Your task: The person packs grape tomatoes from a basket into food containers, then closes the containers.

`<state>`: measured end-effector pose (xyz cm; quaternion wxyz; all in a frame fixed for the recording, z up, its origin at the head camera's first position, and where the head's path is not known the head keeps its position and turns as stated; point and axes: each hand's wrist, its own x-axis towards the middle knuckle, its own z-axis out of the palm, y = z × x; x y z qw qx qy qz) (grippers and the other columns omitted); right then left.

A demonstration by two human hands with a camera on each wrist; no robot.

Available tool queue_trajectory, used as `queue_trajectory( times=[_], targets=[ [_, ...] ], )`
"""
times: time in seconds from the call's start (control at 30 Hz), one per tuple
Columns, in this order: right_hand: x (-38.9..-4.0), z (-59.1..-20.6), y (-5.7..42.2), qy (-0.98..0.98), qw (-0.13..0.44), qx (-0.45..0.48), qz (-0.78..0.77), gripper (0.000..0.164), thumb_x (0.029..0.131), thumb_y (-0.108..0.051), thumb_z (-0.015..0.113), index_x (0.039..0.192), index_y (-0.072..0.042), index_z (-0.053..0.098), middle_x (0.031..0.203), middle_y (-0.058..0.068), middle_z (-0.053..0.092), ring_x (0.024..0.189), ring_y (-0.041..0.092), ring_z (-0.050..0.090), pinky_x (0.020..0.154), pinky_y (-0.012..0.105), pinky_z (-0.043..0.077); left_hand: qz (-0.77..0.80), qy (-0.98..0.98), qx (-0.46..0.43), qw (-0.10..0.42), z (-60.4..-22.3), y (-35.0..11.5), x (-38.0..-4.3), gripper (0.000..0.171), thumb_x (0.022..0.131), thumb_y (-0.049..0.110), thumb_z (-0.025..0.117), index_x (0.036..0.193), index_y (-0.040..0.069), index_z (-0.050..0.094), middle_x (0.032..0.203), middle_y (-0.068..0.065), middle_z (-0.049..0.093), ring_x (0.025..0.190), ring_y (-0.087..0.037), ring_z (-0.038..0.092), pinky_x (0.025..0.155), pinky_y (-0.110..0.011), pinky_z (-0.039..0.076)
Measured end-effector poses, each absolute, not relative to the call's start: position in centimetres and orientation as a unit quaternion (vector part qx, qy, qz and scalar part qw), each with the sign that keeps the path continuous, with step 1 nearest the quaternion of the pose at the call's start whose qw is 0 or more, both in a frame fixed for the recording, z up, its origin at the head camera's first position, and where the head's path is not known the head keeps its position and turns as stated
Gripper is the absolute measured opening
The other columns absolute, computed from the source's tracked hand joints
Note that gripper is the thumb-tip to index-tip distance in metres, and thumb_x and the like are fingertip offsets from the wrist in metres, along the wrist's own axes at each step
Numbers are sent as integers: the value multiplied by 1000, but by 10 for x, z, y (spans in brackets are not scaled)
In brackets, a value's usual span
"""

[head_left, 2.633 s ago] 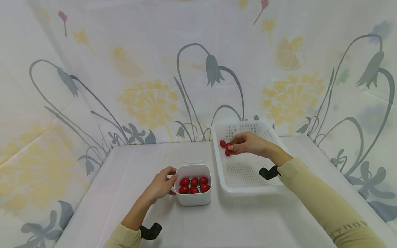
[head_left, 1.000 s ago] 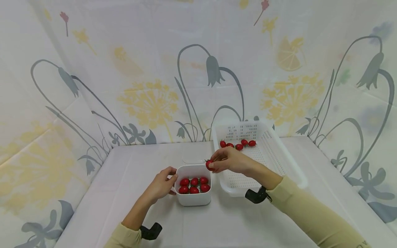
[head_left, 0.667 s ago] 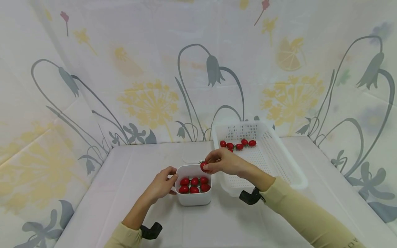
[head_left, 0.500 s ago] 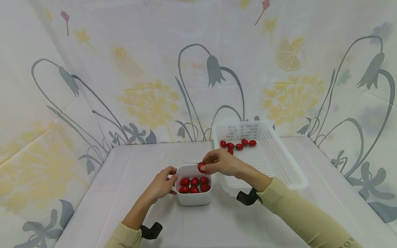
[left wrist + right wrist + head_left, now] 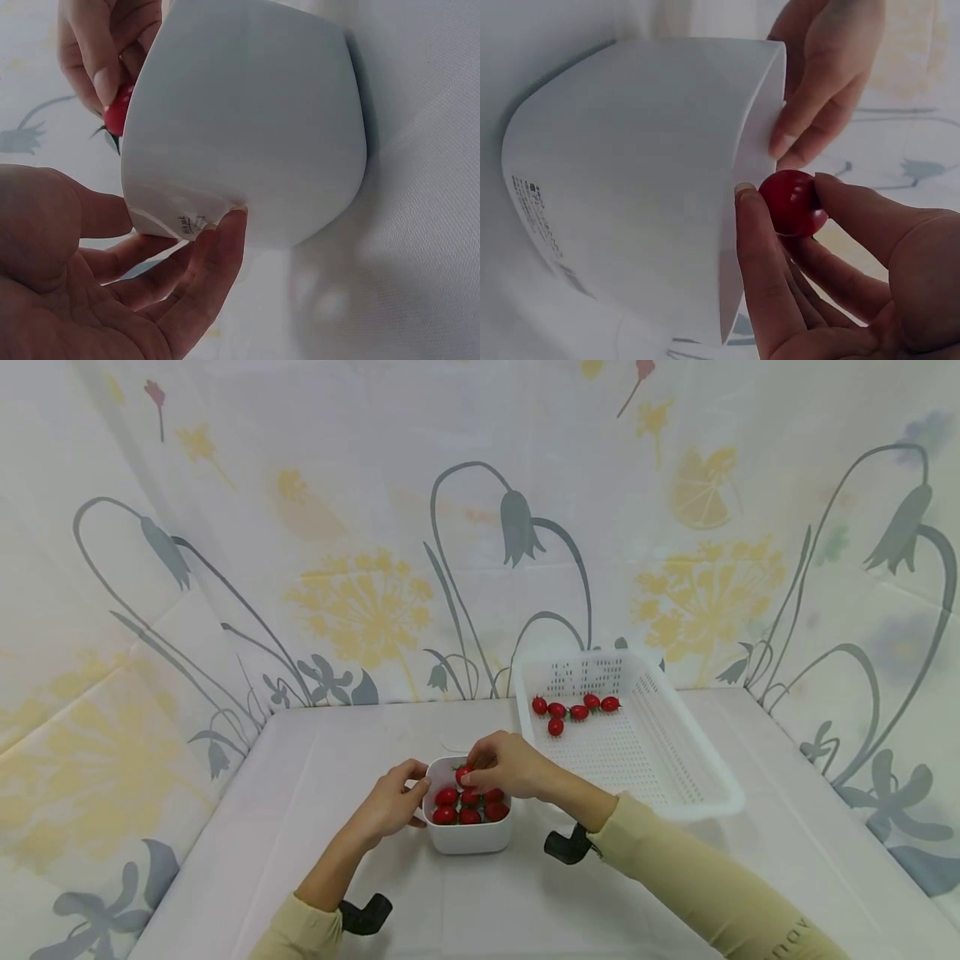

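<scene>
My left hand [image 5: 390, 802] holds the left side of a small white container [image 5: 471, 840]; in the left wrist view its fingertips press the outer wall [image 5: 247, 112] and the thumb lies at the rim. Between the thumb and fingertips of my right hand [image 5: 513, 766] is a red cherry tomato [image 5: 462, 774], pinched at the container's opening, towards the back. The right wrist view shows this cherry tomato [image 5: 793, 204] beside the rim. Two rows of cherry tomatoes [image 5: 469, 817] lie inside the container, some partly covered by the right hand.
A white perforated basket [image 5: 723, 802] stands to the right, with several cherry tomatoes [image 5: 579, 712] near its back left. Just behind the container lies a faint clear flat piece [image 5: 453, 744], partly hidden. Flower-printed cloth [image 5: 360, 510] rises behind and at both sides.
My right hand took a cherry tomato from the basket and carried it left, then lower over the white container. My left hand has kept its place on the container.
</scene>
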<state>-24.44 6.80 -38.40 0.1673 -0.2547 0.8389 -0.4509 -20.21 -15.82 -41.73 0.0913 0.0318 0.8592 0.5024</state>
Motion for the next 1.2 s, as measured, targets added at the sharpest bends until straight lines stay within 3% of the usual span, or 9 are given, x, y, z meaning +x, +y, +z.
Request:
queue_trajectory(
  times=[0.17, 0.43, 0.8, 1.03, 1.2],
  targets=[
    [-244, -391, 57, 846, 152, -265, -437, 20, 94, -15, 74, 109, -1, 72, 96, 6, 73, 79, 18, 74, 75, 29, 63, 505, 858, 30, 93, -417, -158, -203, 24, 106, 11, 52, 126, 1, 59, 131, -18, 60, 91, -28, 66, 66, -38, 64],
    [-242, -401, 41, 861, 140, -262, -412, 19, 94, -16, 75, 108, -2, 73, 97, 5, 73, 80, 15, 68, 75, 30, 61, 510, 855, 35, 91, -419, -159, -203, 21, 105, 9, 52, 123, 0, 59, 126, -19, 60, 88, -30, 66, 66, -39, 64],
    [-242, -414, 23, 913, 70, -248, -316, 17, 91, -19, 77, 97, -4, 73, 88, 4, 69, 79, 15, 60, 71, 31, 57, 509, 856, 36, 85, -418, -159, -203, 22, 105, 8, 52, 124, 0, 59, 127, -18, 60, 86, -27, 66, 65, -37, 64],
    [-241, -422, 19, 918, 55, -265, -291, 13, 92, -16, 77, 91, -5, 71, 75, 0, 66, 69, 11, 57, 63, 24, 52, 509, 856, 37, 83, -420, -159, -203, 22, 105, 8, 52, 124, 0, 60, 127, -17, 61, 85, -25, 66, 65, -38, 64],
    [-239, -422, 18, 923, 54, -261, -277, 12, 92, -16, 77, 92, -5, 70, 76, 0, 67, 70, 10, 58, 65, 24, 54, 510, 855, 37, 81, -421, -159, -203, 22, 105, 8, 51, 124, 0, 60, 126, -17, 61, 83, -22, 65, 64, -39, 64]
  ],
)
